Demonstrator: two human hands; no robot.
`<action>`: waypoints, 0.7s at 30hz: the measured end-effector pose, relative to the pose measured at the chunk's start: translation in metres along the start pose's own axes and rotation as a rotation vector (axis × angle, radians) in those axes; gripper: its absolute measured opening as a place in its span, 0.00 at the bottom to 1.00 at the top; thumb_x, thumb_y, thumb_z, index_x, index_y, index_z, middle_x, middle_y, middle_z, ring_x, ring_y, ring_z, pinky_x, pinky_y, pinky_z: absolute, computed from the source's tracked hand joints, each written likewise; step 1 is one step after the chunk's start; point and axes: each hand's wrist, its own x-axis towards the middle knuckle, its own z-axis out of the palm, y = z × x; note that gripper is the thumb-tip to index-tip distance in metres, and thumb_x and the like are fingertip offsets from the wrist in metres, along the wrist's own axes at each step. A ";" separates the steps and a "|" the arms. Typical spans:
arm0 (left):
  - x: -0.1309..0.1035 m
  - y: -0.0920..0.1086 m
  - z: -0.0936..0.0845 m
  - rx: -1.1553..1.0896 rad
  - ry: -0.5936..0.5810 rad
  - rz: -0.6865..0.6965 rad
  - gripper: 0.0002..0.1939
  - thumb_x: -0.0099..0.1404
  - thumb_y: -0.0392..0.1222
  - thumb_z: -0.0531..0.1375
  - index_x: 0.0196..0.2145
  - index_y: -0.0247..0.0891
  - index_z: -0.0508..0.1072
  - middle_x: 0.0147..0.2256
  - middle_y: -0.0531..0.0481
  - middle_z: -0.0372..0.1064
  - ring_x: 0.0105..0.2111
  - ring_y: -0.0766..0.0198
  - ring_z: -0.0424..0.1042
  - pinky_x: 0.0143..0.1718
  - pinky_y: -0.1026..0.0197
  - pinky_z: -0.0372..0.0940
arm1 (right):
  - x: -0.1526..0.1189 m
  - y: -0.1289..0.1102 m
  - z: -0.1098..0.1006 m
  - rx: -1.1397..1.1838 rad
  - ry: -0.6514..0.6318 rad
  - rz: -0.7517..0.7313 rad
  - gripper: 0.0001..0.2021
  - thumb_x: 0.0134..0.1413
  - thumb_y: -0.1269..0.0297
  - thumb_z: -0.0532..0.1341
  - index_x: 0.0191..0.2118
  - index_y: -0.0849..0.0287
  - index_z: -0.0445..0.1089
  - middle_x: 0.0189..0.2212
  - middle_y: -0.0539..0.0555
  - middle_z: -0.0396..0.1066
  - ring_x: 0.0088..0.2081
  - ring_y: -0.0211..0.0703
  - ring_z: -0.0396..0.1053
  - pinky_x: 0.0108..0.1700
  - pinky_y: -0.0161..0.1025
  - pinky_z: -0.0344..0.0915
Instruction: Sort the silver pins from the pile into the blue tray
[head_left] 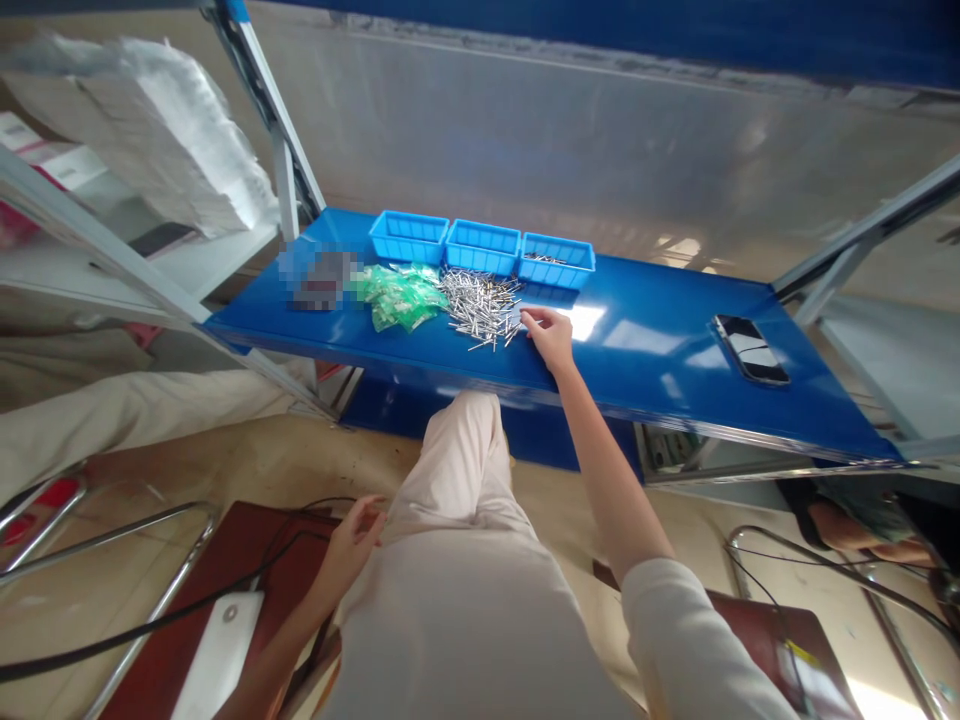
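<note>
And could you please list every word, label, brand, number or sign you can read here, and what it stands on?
No text can be read here.
Green packets: any print is too small and blurred to read.
Phone: nothing legible.
White device, lower left: a round mark, too blurred to read.

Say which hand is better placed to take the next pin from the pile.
Right, I'd judge: the right hand is at the edge of the pile, over the table, while the left hand is below the table, well away from it.
</note>
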 end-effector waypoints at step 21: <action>0.000 -0.007 0.038 -0.215 0.088 0.016 0.23 0.51 0.45 0.60 0.45 0.38 0.60 0.36 0.52 0.60 0.32 0.68 0.66 0.35 0.64 0.62 | 0.004 0.008 0.001 -0.025 0.000 -0.031 0.15 0.45 0.58 0.58 0.36 0.62 0.73 0.27 0.54 0.74 0.22 0.39 0.68 0.28 0.37 0.66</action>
